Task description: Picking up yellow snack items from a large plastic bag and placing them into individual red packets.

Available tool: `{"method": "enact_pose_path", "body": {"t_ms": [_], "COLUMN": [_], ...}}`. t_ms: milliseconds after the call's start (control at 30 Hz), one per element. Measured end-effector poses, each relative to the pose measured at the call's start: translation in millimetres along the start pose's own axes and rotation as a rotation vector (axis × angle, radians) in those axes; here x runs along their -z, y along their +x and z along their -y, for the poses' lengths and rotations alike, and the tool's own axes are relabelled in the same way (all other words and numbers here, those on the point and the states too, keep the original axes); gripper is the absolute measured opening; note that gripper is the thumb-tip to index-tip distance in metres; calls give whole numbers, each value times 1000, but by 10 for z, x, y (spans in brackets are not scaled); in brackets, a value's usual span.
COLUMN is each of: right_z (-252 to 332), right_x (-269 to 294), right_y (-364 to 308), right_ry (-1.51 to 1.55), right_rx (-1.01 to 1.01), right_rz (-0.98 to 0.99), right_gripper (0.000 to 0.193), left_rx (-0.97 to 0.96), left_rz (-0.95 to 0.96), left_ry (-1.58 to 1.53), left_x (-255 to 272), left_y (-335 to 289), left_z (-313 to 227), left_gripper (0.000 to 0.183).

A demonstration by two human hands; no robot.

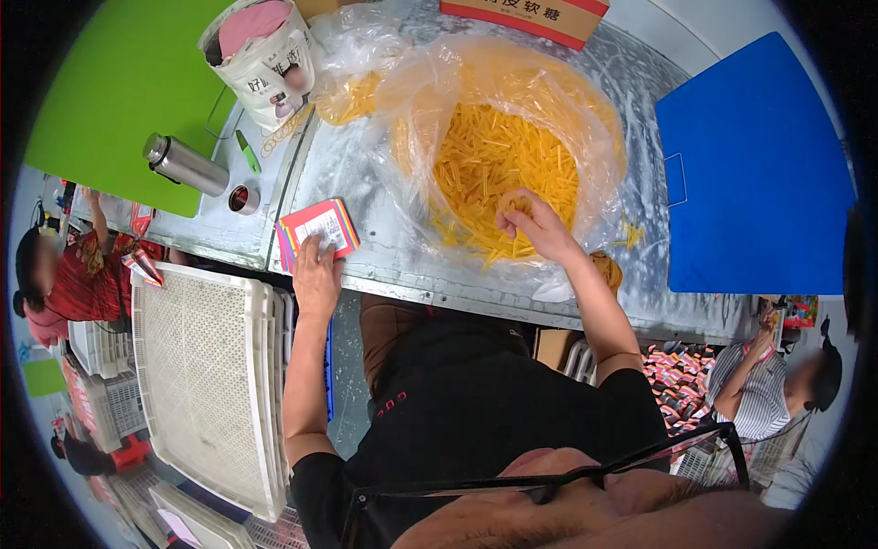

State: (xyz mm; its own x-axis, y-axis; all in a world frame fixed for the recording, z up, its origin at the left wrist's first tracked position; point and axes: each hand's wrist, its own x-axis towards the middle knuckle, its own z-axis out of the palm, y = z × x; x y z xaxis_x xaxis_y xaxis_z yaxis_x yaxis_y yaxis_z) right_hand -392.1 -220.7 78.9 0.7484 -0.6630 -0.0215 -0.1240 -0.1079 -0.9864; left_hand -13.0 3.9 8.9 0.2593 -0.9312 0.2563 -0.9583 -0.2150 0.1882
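My left hand lies on a small stack of flat, colourful packets near the table's front edge, its fingers stretched over the top one. The top packet is red with a pale printed panel; purple and yellow edges show at its left. My right hand is at the mouth of a large clear plastic bag, over a heap of thin yellow strips. Its fingers are curled in together. Whether strips are between them I cannot make out.
A steel flask, a green-handled cutter, a small round tin and a white bag stand left. A carton sits at the back. Blue and green panels flank the table. White crates are stacked below left.
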Motion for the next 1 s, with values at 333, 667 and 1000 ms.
{"method": "enact_pose_path", "body": {"t_ms": [333, 667, 1000], "right_z": [87, 102, 22], "right_x": [-152, -176, -185], "right_y": [-189, -270, -292], "right_ry": [31, 29, 41], "right_rx": [173, 206, 206], "right_rz": [60, 52, 12], "right_gripper": [20, 19, 20], "left_rx": [-10, 78, 124], "left_rz": [-112, -147, -219], "left_ry": [-121, -90, -61], "left_x": [-90, -102, -205], "left_y": [16, 23, 20], "left_z": [36, -84, 0], "left_gripper": [17, 21, 10]}}
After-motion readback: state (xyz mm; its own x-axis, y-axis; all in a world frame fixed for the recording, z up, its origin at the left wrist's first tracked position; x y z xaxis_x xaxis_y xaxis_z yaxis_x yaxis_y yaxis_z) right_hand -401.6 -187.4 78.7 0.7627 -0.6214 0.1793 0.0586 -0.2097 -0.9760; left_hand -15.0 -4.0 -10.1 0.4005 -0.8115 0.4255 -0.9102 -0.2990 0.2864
